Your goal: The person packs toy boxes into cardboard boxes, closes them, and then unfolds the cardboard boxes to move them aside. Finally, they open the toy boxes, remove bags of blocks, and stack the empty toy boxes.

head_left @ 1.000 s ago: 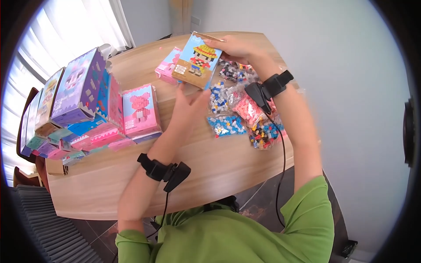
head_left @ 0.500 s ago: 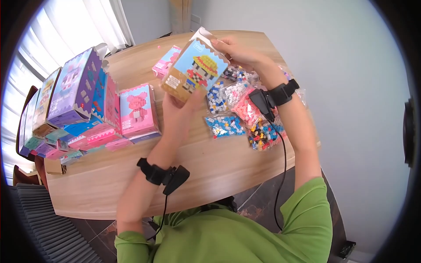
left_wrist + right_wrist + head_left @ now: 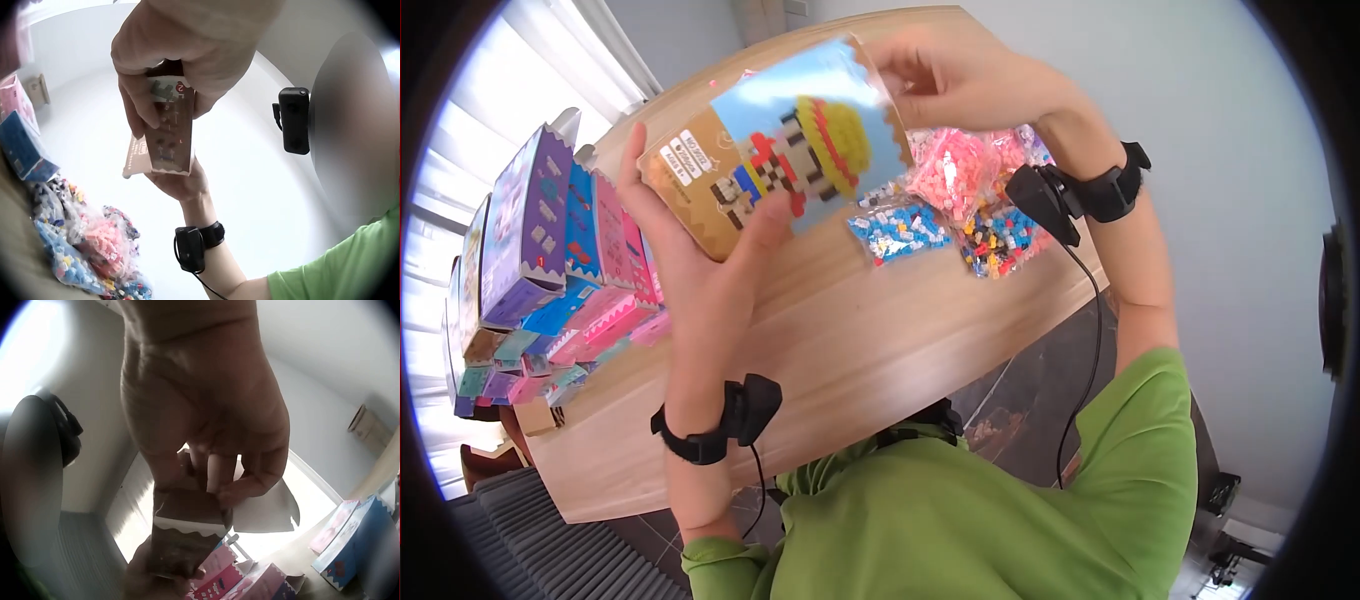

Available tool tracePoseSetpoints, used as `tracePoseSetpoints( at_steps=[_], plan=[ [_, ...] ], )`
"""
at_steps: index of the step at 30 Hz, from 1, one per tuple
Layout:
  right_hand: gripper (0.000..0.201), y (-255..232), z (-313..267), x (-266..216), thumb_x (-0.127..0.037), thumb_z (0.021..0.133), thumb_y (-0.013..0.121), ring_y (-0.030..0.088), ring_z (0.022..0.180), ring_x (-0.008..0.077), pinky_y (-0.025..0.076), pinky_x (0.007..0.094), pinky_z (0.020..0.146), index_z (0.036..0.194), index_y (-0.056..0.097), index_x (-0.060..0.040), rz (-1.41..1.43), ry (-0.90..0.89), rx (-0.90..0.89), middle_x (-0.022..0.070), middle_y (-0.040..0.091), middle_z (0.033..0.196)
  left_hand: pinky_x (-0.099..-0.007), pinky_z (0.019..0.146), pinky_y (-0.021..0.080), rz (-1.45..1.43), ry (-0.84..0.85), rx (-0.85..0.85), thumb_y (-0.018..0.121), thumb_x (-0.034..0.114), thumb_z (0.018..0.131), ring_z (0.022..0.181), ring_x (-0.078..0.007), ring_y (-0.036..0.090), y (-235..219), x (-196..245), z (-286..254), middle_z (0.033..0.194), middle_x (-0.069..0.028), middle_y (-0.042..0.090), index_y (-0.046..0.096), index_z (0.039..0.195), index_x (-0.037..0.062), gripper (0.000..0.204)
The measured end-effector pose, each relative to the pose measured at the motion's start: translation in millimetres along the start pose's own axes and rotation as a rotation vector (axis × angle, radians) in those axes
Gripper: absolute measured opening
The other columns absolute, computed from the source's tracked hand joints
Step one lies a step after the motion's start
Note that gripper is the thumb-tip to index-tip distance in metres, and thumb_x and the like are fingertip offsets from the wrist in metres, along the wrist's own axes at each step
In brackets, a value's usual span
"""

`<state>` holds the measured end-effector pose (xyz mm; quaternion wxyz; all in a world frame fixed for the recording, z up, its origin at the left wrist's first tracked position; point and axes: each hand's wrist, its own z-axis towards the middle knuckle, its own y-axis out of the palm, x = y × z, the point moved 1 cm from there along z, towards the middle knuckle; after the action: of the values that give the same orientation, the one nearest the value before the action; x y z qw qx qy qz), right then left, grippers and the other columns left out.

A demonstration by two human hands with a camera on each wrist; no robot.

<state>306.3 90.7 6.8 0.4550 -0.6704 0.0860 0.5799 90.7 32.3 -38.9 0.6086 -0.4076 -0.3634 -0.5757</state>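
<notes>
A brown and blue box (image 3: 775, 150) with a picture of a block figure in a yellow hat is held up over the table. My left hand (image 3: 700, 260) grips its brown end, thumb across the printed face. At the other end is my right hand (image 3: 960, 85), its fingers bent; in the right wrist view the fingers of the right hand (image 3: 206, 406) reach into the opened top, beside a raised flap (image 3: 265, 509). The left wrist view shows the narrow side of the box (image 3: 170, 131) between the left thumb and fingers.
Opened purple (image 3: 530, 230), blue and pink boxes stand stacked at the table's left. Clear bags of small bricks, among them a pink one (image 3: 955, 175) and a blue one (image 3: 900, 232), lie to the right, below the right forearm.
The box has come nearer the head camera and tilted further over, its opened top toward my right hand. My left hand has moved left with it, and the right fingers have gone to the opening.
</notes>
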Motion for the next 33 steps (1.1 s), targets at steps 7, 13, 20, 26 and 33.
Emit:
tracePoseSetpoints(
  at_steps=[7, 13, 20, 26, 33],
  plan=[
    [0.039, 36, -20, -16, 0.003, 0.076, 0.062, 0.058, 0.084, 0.0110, 0.049, 0.0288, 0.077, 0.112, 0.048, 0.0022, -0.073, 0.155, -0.075, 0.0073, 0.062, 0.096, -0.0339, 0.097, 0.036, 0.337, 0.305, 0.028, 0.074, 0.001, 0.058, 0.118, -0.0238, 0.036, -11, 14, -8, 0.133, -0.0121, 0.026, 0.008, 0.138, 0.0060, 0.103],
    [0.026, 75, -35, 9, 0.004, 0.075, 0.062, 0.055, 0.077, 0.0090, 0.046, 0.0254, 0.069, 0.100, 0.056, -0.0006, 0.159, 0.066, 0.151, 0.0062, 0.063, 0.089, -0.0376, 0.100, 0.032, 0.352, 0.278, -0.072, 0.072, -0.001, 0.055, 0.123, -0.0262, 0.031, -22, 9, -31, 0.136, -0.0115, 0.026, 0.010, 0.137, 0.0075, 0.103],
    [0.024, 74, -52, 11, 0.004, 0.073, 0.062, 0.056, 0.074, 0.0070, 0.046, 0.0227, 0.063, 0.096, 0.060, 0.0016, 0.402, 0.079, 0.154, 0.0049, 0.064, 0.082, -0.0401, 0.087, 0.039, 0.828, 0.530, -0.230, 0.081, 0.012, 0.050, 0.109, -0.0311, 0.044, -27, 39, -42, 0.120, -0.0174, 0.042, 0.036, 0.120, 0.0038, 0.083],
    [0.036, -1, -88, 18, 0.001, 0.072, 0.064, 0.059, 0.071, 0.0085, 0.049, 0.0225, 0.061, 0.108, 0.059, 0.0035, 0.172, -0.068, 0.276, 0.0079, 0.066, 0.087, -0.0336, 0.082, 0.039, 0.495, 0.244, -0.126, 0.079, 0.016, 0.048, 0.094, -0.0271, 0.048, -45, 33, -62, 0.105, -0.0124, 0.046, 0.035, 0.126, 0.0005, 0.091],
    [0.029, -40, -104, 21, -0.005, 0.076, 0.064, 0.052, 0.057, 0.0093, 0.043, 0.0232, 0.055, 0.106, 0.062, -0.0050, -0.965, 0.146, 0.908, 0.0040, 0.065, 0.085, -0.0363, 0.075, 0.043, 0.675, 0.139, -0.216, 0.079, 0.018, 0.051, 0.093, -0.0325, 0.050, -36, 17, -63, 0.104, -0.0172, 0.048, 0.038, 0.124, 0.0004, 0.086]
  ],
)
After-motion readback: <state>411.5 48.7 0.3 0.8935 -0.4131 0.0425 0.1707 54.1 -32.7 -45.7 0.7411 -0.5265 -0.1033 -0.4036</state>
